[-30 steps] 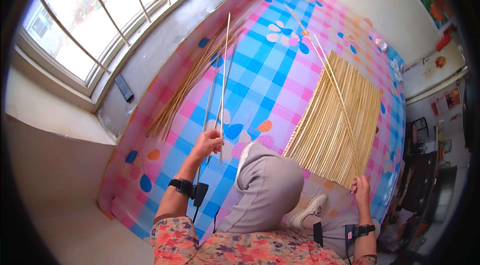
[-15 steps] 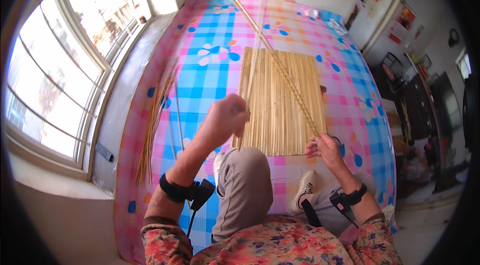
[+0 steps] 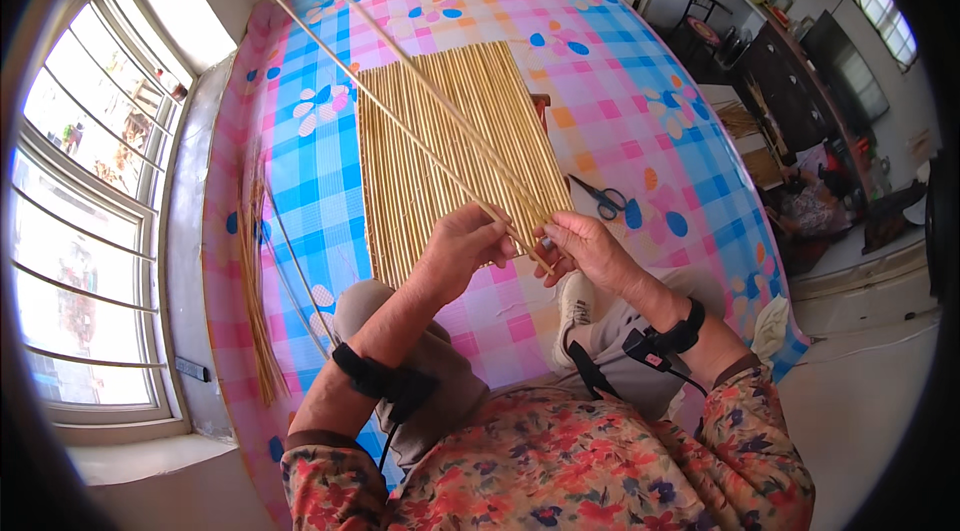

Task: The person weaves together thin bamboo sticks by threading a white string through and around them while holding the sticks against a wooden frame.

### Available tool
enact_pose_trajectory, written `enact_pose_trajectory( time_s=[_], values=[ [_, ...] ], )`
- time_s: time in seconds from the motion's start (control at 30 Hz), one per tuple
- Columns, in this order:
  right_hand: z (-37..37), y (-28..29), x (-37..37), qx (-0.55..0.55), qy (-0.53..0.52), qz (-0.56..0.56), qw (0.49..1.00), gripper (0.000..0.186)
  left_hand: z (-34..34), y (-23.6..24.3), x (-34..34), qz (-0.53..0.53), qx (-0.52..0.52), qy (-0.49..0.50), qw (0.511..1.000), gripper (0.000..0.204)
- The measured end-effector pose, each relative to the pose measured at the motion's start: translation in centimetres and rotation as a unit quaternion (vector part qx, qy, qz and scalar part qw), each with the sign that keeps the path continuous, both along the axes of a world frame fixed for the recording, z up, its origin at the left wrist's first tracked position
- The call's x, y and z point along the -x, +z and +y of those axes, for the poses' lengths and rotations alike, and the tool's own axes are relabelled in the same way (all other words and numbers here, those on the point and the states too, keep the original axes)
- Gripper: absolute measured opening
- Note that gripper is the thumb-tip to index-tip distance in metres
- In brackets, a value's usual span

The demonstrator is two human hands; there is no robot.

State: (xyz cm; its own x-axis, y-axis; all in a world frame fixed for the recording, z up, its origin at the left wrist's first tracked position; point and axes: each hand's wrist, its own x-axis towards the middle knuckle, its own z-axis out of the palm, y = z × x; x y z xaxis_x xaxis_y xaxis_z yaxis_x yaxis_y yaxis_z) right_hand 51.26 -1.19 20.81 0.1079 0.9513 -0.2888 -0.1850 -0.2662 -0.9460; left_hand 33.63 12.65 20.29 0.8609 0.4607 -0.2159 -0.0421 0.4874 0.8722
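Two slender sticks are held up over a mat of pale sticks [image 3: 450, 131], which is spread flat on a checked sheet [image 3: 610, 146] patterned with flowers. The lower stick [image 3: 352, 77] is pinched between the thumb and fingers of the left hand [image 3: 468, 249]; its long part is slanted up and away to the left, across the mat, and its short end is brought down to the fingers of the right hand [image 3: 588, 249]. The upper stick [image 3: 412, 69] is clamped by its near end in the right hand, at the thumb and forefinger, and is slanted the same way, just beside the lower one. Whether the lower stick is also gripped by the right hand cannot be told. The hands are held close together at the near edge of the mat, most of which is seen beyond them and toward the left; whether it is touched by either hand cannot be made out. To the right of the mat, beyond the right hand, dark-handled scissors [image 3: 603, 199] are laid on the sheet. A bundle of thin sticks [image 3: 254, 303] is placed well to the left, with two loose sticks [image 3: 292, 269] beside it, near the left forearm.
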Motion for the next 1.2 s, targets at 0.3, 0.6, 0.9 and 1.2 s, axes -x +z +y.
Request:
enact_pose_trajectory(
  time_s=[0.3, 0.6, 0.9, 1.2],
  values=[
    [-0.2, -1.0, 0.9, -0.026, 0.076, -0.063, 0.995, 0.028, -1.0, -1.9, 0.6, 0.007, 0.074, 0.08, 0.994, 0.012],
    [-1.9, -2.9, 0.6, 0.074, 0.052, 0.049, 0.995, 0.022, -2.8, -5.4, 0.3, 0.014, 0.05, 0.055, 0.997, 0.025],
    [-2.8, -4.2, 0.2, 0.159, 0.108, 0.129, 0.973, 0.028, 1.6, -5.6, 1.6, -0.032, 0.051, 0.203, 0.977, 0.031],
    [-1.7, -4.5, 0.3, -0.011, 0.076, -0.146, 0.986, 0.026, 1.1, -6.7, 2.4, 0.0, 0.093, 0.235, 0.967, 0.02]
  ],
)
